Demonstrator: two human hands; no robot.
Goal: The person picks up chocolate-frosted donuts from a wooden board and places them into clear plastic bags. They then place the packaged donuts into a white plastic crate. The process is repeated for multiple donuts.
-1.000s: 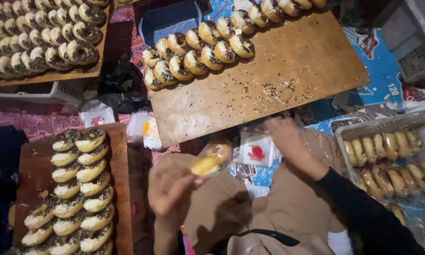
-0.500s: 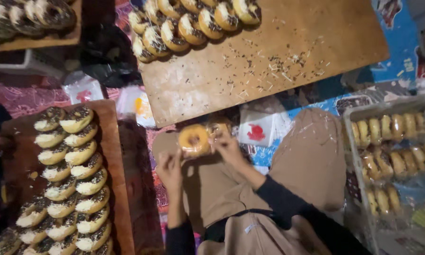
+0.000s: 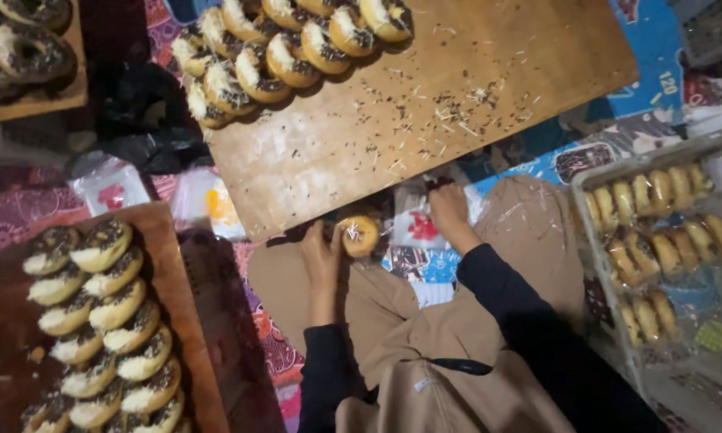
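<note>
The left hand (image 3: 322, 258) grips a doughnut (image 3: 359, 234) just below the near edge of the wooden board (image 3: 425, 128). The right hand (image 3: 449, 215) seems closed on a clear plastic bag (image 3: 415, 226) beside it. Most of the board lies bare; topped doughnuts (image 3: 289, 48) crowd its far left corner.

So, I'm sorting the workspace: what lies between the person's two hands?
In the head view, a wrapped donut at the left hand, then clear packets by the right hand.
</note>
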